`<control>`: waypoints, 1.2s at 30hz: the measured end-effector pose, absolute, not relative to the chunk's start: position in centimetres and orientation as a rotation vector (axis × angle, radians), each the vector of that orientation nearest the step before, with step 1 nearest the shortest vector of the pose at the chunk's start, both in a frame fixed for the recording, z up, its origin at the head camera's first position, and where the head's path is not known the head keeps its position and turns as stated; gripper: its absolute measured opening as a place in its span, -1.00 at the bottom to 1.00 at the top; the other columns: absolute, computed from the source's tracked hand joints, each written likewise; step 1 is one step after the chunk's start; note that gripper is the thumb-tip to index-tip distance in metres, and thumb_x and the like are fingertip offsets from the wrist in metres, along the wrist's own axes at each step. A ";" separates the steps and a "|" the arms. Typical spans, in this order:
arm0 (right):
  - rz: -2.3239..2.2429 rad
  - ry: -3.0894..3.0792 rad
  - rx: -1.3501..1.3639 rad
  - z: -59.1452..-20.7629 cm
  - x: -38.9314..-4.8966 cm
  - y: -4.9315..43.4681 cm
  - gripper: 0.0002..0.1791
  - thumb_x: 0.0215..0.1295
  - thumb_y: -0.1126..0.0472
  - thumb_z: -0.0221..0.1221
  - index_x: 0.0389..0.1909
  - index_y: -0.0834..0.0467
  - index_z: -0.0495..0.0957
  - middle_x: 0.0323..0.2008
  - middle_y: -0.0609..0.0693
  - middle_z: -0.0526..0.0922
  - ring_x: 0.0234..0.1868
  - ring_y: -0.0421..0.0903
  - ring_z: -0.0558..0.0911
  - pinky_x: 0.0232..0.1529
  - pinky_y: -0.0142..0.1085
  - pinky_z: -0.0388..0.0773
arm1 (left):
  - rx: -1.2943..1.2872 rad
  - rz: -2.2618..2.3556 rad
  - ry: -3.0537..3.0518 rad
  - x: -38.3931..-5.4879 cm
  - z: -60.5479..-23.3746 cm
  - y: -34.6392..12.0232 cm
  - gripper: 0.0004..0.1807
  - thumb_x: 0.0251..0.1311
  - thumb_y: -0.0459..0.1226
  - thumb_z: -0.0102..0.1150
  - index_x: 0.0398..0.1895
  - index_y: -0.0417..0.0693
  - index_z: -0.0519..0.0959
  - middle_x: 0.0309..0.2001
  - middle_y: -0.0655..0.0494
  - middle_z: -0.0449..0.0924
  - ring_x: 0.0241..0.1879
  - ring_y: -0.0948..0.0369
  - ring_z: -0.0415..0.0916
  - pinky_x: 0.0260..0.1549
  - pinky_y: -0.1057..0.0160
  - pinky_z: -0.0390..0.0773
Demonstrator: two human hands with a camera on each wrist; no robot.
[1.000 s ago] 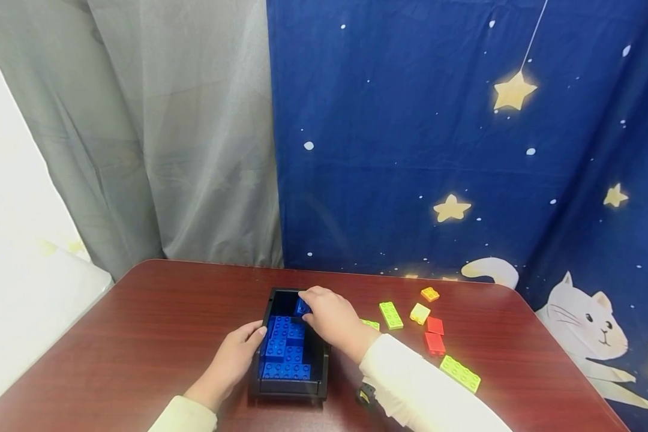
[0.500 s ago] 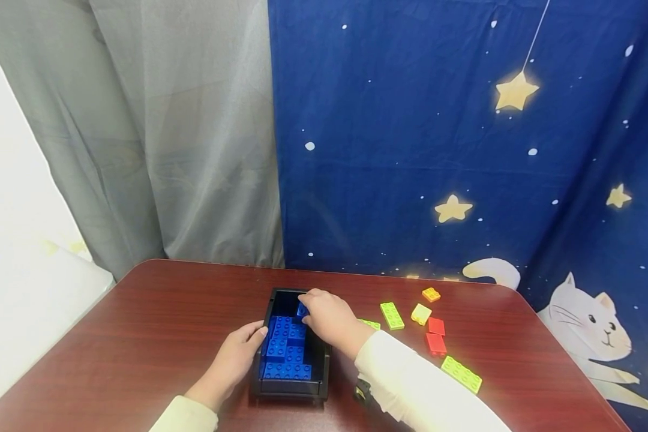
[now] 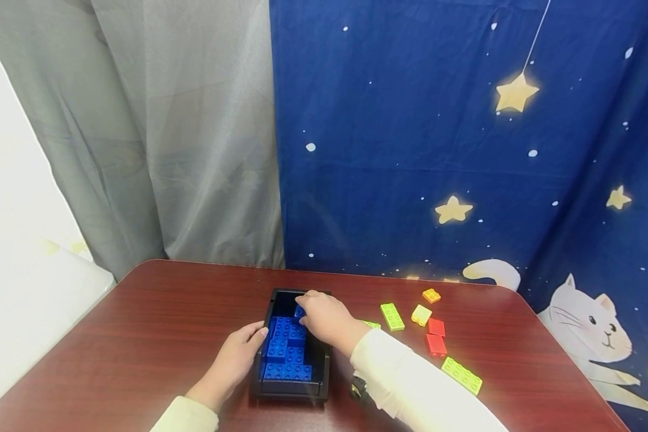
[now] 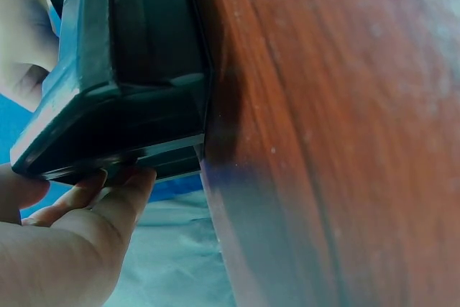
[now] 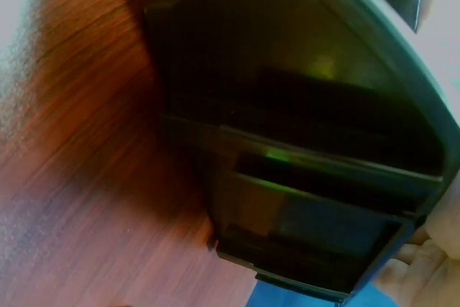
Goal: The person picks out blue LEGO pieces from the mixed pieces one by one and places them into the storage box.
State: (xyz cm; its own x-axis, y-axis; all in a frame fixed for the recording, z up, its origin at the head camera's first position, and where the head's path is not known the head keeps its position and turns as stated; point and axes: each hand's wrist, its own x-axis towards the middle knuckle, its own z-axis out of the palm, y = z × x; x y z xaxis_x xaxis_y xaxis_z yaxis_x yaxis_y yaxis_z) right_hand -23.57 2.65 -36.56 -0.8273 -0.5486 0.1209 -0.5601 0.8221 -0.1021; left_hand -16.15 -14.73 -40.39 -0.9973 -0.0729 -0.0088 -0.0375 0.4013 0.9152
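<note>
A black open bin [image 3: 291, 390] stands on the table, its floor largely covered with blue building bricks [image 3: 285, 371]. My left hand [image 3: 232, 360] grips the bin's left side, thumb at the rim and fingers against the outer wall, as the left wrist view shows. Over the far right part of the bin is my right hand [image 3: 328, 319], pinching a blue building brick [image 3: 299, 311] between thumb and fingers. That brick is partly covered by the hand. In the right wrist view the bin's dark outer wall [image 5: 287, 91] fills most of the picture and hides the bricks.
To the right lie loose bricks: green [image 3: 392, 317], yellow [image 3: 421, 315], orange [image 3: 431, 295], red [image 3: 436, 346] and a longer green one [image 3: 461, 376]. Another green brick [image 3: 372, 324] is partly behind the right wrist. Curtains hang behind the table's far edge.
My right hand has shifted slightly left within the bin, carrying the pinched blue brick with it. The left hand and the bin stay in place.
</note>
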 end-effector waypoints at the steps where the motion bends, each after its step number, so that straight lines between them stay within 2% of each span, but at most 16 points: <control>1: 0.202 -2.915 0.889 -36.6 -23.6 2.6 -0.54 0.29 0.13 0.24 0.19 0.17 0.53 0.06 0.06 0.62 0.08 -0.05 0.61 0.09 -0.20 0.56 | 0.103 -1.699 -2.600 -16.1 -40.4 -14.7 -0.53 0.47 -0.20 -0.12 0.27 -0.35 0.38 0.22 -0.31 0.43 0.28 -0.23 0.29 0.19 -0.22 0.34; 36: 0.075 -3.017 0.973 -36.5 -24.2 1.8 -0.59 0.38 0.21 0.09 0.22 0.16 0.50 0.13 0.07 0.59 0.16 -0.06 0.57 0.13 -0.20 0.54 | 0.112 -1.698 -2.595 -16.1 -40.3 -14.7 -0.53 0.47 -0.18 -0.12 0.25 -0.35 0.40 0.20 -0.29 0.46 0.26 -0.21 0.32 0.15 -0.20 0.39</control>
